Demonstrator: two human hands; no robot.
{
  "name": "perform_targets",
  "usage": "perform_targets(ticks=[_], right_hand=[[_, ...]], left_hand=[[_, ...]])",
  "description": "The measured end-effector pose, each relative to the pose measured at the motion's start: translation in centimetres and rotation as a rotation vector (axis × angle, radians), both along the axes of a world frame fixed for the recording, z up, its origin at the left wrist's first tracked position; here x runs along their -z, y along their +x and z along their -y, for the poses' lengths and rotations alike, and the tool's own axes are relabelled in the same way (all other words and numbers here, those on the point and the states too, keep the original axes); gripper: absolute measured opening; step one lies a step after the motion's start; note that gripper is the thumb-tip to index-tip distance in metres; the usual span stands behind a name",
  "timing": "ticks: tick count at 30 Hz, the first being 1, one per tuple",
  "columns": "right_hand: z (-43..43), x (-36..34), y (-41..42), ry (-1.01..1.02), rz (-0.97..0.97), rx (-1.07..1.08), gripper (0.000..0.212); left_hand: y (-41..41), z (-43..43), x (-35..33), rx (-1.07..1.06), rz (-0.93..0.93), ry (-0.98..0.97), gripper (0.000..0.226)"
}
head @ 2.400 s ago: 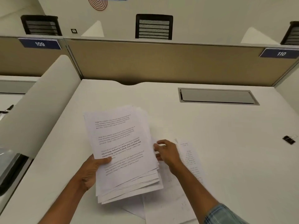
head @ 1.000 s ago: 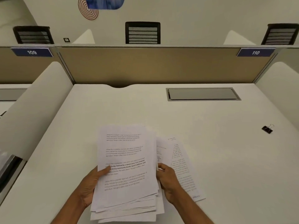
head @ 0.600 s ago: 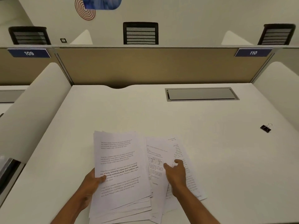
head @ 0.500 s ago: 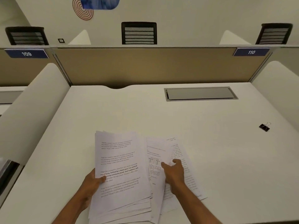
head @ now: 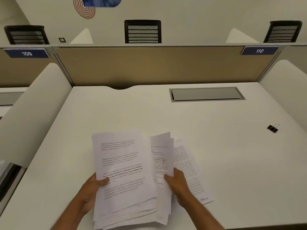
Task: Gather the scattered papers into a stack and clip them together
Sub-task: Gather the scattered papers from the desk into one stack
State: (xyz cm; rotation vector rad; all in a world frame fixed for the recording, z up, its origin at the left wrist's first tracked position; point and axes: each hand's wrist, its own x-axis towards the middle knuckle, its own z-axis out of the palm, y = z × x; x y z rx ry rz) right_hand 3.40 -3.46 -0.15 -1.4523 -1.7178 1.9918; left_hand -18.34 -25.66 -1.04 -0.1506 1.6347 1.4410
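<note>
A thick, loosely fanned stack of printed papers point(head: 123, 170) is held above the near edge of the white desk point(head: 166, 117). My left hand point(head: 90, 191) grips the stack's left edge, thumb on the top page. Just right of the stack, my right hand point(head: 178, 183) pinches a couple of printed sheets point(head: 162, 156) and lifts their left side. One more printed sheet point(head: 187, 166) lies flat on the desk under and to the right of that hand. A black binder clip point(head: 273, 128) rests on the desk far to the right, apart from both hands.
A grey cable hatch point(head: 206, 94) is set into the desk at the back right. A tan partition point(head: 149, 65) closes the far side, and white rounded dividers point(head: 31, 113) stand at left and right. Office chairs show beyond the partition.
My right hand went from lying on the loose sheets to pinching and lifting them beside the stack. The left hand still holds the stack, now slightly lower and more upright.
</note>
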Motion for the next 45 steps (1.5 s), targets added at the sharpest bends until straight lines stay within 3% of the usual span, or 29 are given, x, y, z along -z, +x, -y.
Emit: perform_targets(ticks=[3,8,11,15,20,23,25,28,32,36,40,45], right_hand=[[-1.8,-0.8,1.0,-0.055,-0.055,0.034,0.024],[-3.3,-2.3,1.2,-0.170,-0.106,-0.061,0.026],[-3.5,-3.0,0.7,-0.169,-0.134,-0.133,0.030],[-3.4,-3.2,0.0,-0.135,-0.099,-0.185,0.020],[-4.6,-3.4,-0.2,-0.125,-0.110,-0.009,0.019],[-6.5,-2.5,1.7,0.285,0.149,0.134,0.023],[-7.8,-1.7,3.6,0.527,0.384,0.040,0.047],[-8.3,-1.4,5.1,0.546,0.702,-0.222,0.084],[-6.7,-0.5,5.0,0.590,0.846,-0.394,0.103],[-6.7,-0.4,4.7,0.576,0.838,-0.370,0.099],[-6.8,-0.3,4.9,0.498,0.666,-0.304,0.087],[-8.3,0.2,6.0,0.418,0.409,-0.190,0.034]], left_hand=[[0.3,0.3,-0.2,-0.064,0.077,0.111,0.046],[1.1,-1.2,-0.4,-0.045,0.062,0.129,0.048],[1.6,-2.6,-0.6,-0.033,0.020,0.147,0.045],[2.2,-3.9,-0.7,0.004,-0.007,0.136,0.045],[2.1,-5.1,-1.2,-0.012,0.021,0.194,0.045],[1.7,-5.4,-2.0,-0.044,0.013,0.250,0.044],[1.3,-5.2,-2.4,-0.091,-0.008,0.271,0.045],[0.6,-5.0,-2.8,-0.167,-0.021,0.326,0.050],[-0.4,-4.8,-3.2,-0.309,0.056,0.410,0.046],[-1.3,-4.7,-3.7,-0.391,0.131,0.408,0.046],[-1.3,-4.7,-4.3,-0.408,0.172,0.435,0.045],[-0.6,-4.4,-4.5,-0.381,0.219,0.437,0.043]])
